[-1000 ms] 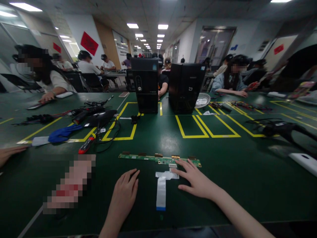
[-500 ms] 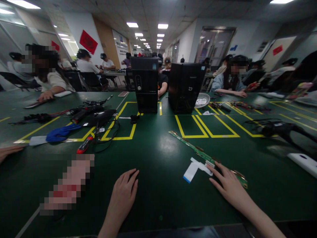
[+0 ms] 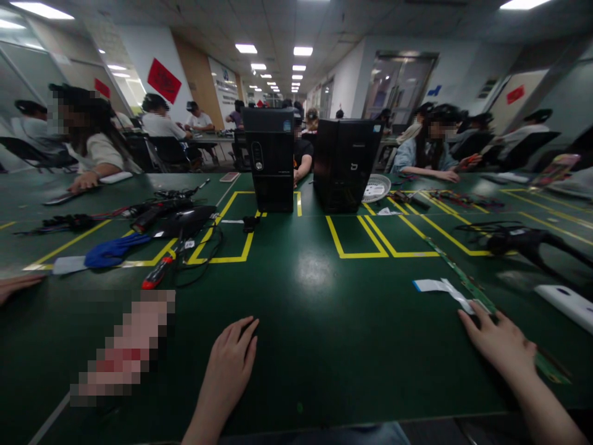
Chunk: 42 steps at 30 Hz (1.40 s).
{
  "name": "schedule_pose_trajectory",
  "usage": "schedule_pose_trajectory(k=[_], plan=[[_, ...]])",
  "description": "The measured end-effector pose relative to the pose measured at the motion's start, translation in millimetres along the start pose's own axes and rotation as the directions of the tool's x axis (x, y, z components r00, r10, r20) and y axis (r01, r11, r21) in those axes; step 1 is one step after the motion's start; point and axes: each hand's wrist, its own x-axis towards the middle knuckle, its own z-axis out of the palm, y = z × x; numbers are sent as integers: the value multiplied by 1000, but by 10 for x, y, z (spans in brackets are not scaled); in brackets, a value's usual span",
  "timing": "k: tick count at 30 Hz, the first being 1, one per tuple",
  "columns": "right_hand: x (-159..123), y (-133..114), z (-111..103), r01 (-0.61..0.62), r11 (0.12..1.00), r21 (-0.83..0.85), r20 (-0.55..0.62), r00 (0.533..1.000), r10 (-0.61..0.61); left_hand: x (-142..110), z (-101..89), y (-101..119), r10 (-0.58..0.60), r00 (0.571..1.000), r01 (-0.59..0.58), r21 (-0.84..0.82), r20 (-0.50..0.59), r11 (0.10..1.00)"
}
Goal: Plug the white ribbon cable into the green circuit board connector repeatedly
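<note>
On the table's right side, my right hand [image 3: 503, 340] grips a long, narrow green circuit board [image 3: 466, 277], its fingers and thumb over the board near the middle. The part of the board under my palm is hidden, while its near end shows past my wrist. A white flat ribbon cable [image 3: 433, 285] with a blue tip sticks out leftward from the board, beside my thumb. My left hand [image 3: 231, 361] rests on the green tabletop [image 3: 315, 346] with its fingers loosely stretched and nothing in it.
Two black computer towers [image 3: 270, 161] [image 3: 345, 167] stand ahead. Leftward lie a red-and-black screwdriver [image 3: 157, 274], a blue glove [image 3: 113, 250], cables and a blurred-out item [image 3: 127, 346]. At right are black cables [image 3: 523, 238] and a white object [image 3: 565, 306]. Other people sit around; another person's hand [image 3: 18, 287] shows at far left.
My right hand has moved right, carrying the circuit board and its ribbon cable along; the board's direction has turned a little. My left hand has stayed in place.
</note>
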Motion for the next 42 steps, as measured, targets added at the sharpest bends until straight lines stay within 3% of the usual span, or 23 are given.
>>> schedule_pose_trajectory(k=[3, 11, 19, 30, 35, 42], plan=[[212, 105, -33, -32, 998, 46, 31, 999, 31, -3, -7, -3, -2, 1000, 2, -8, -4, 1000], [708, 414, 72, 33, 992, 124, -5, 999, -33, 5, -16, 8, -3, 1000, 3, -2, -15, 1000], [575, 297, -35, 11, 990, 139, 32, 999, -15, 14, -8, 7, 10, 1000, -10, 7, -22, 1000], [514, 291, -31, 30, 993, 115, -31, 999, -27, 6, -8, 9, -9, 1000, 9, 8, 3, 1000], [438, 266, -49, 220, 976, 1, -187, 958, -216, 9, -9, 5, -9, 1000, 9, 10, -3, 1000], [508, 328, 51, 323, 945, -43, -119, 938, -326, 13, -29, 26, 1, 1000, -1, 14, -3, 1000]])
